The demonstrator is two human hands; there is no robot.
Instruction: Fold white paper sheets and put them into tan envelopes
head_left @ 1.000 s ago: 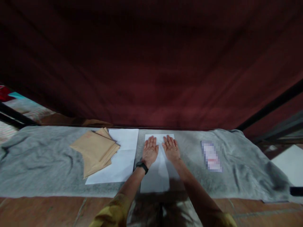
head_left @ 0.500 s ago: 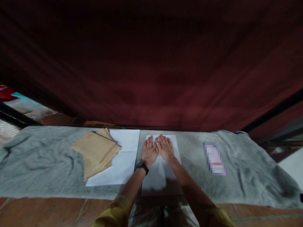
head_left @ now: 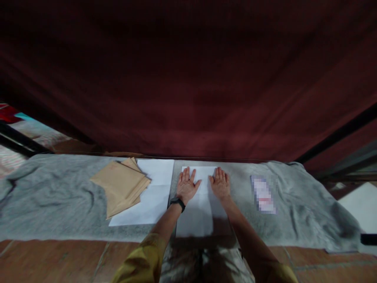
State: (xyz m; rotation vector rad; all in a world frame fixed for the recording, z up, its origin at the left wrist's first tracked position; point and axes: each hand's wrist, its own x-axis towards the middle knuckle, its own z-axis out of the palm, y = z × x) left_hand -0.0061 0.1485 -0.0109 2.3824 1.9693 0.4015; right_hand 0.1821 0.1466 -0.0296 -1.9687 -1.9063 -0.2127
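A white sheet of paper point(head_left: 197, 220) with faint creases lies flat in front of me on a grey cloth. My left hand point(head_left: 187, 186) rests palm down on its upper left part, fingers spread, a dark band on the wrist. On the upper right edge of the sheet lies my right hand point(head_left: 220, 184), also palm down, with the thumb apart from the fingers. Neither hand grips anything. To the left, several brown paper envelopes point(head_left: 125, 182) lie in a fanned pile, partly over other white paper point(head_left: 156, 196) with a crease across it.
The grey cloth point(head_left: 59, 196) is wrinkled at both ends. A blurred-out pale slip point(head_left: 263, 194) lies to the right. Behind hangs a dark red curtain point(head_left: 188, 98), with dark bars at both sides. Tiled floor point(head_left: 59, 261) shows along the near edge.
My right hand has slid right across the sheet, from beside my left hand to the right edge. My left hand stays almost in place, its thumb now spread out.
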